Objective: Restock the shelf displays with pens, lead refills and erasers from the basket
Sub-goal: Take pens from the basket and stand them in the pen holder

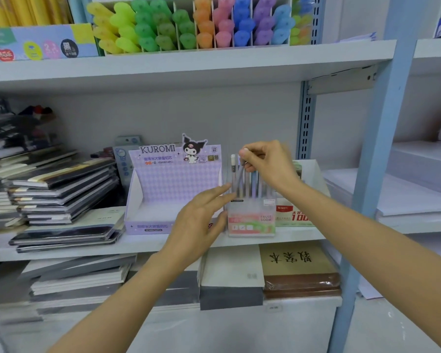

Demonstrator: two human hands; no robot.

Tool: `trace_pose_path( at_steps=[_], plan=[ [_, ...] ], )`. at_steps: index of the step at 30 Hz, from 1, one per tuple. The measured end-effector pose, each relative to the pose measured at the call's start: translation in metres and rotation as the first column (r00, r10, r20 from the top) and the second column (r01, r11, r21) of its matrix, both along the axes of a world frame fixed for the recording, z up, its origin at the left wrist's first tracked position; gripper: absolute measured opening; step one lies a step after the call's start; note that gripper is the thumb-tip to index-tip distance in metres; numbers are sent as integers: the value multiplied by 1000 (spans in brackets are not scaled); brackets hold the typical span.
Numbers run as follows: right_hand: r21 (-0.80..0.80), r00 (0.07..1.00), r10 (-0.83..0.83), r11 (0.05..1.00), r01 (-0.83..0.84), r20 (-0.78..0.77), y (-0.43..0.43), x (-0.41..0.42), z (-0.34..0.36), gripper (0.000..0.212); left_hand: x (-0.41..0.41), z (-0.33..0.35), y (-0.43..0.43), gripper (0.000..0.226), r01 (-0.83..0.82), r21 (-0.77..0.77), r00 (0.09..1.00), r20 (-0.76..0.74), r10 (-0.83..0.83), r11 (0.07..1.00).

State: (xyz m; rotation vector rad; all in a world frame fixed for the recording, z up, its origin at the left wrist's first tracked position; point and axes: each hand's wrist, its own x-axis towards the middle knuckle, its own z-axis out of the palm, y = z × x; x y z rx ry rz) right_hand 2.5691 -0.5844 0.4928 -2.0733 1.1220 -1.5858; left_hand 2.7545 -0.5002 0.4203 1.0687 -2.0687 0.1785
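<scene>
A translucent pen display box (251, 220) marked FRUIT SODA stands on the middle shelf (148, 244) with several pastel pens (250, 183) upright in it. My right hand (267, 163) pinches the tops of the pens from above. At the box's left side rests my left hand (201, 220), fingers spread and touching the pens and the box wall. Left of the pen box stands a purple KUROMI lead refill display carton (172, 189), with an empty tray. The basket is out of view.
Stacks of notebooks (59, 189) fill the left of the shelf. A red-and-white carton (293, 214) stands behind the pen box on the right. Coloured highlighters (194, 24) line the shelf above. Notebooks and a brown book stack (299, 271) lie below. A blue upright (374, 159) bounds the right.
</scene>
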Motion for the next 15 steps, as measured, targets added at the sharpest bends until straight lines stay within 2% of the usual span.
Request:
trace_pose_path(
  at_steps=[12, 15],
  plan=[
    [-4, 988, -17, 1000, 17, -155, -6, 6, 1, 19, -2, -6, 4, 51, -3, 32, 1000, 9, 2, 999],
    [-35, 984, -48, 998, 42, -173, -9, 10, -1, 9, -8, -8, 7, 55, -11, 45, 1000, 21, 10, 999]
  ],
)
